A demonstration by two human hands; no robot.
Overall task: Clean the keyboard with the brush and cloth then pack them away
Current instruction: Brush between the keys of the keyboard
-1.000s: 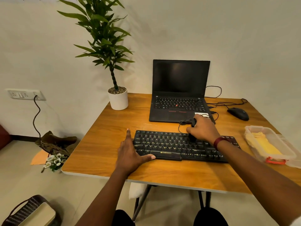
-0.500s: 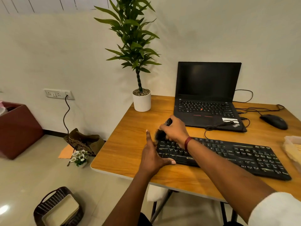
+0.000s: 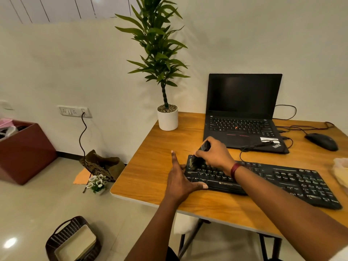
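Note:
A black keyboard (image 3: 282,182) lies across the front of the wooden table (image 3: 150,166). My right hand (image 3: 216,155) grips a small black brush (image 3: 197,158) with its bristles on the keys at the keyboard's far left corner. My left hand (image 3: 180,180) lies flat on the table against the keyboard's left end, fingers straight, thumb along the front edge. At the right frame edge a clear plastic container (image 3: 341,170) with a yellow cloth inside shows only partly.
An open black laptop (image 3: 243,113) stands behind the keyboard, with a black mouse (image 3: 322,141) and cables to its right. A potted plant (image 3: 167,117) occupies the table's back left corner. On the floor are a wicker basket (image 3: 73,242), a brown bag (image 3: 101,166) and a red-brown box (image 3: 24,151).
My right hand has swept the brush from the keyboard's middle to its far left corner. My view has swung left. The left hand stays at the keyboard's left end.

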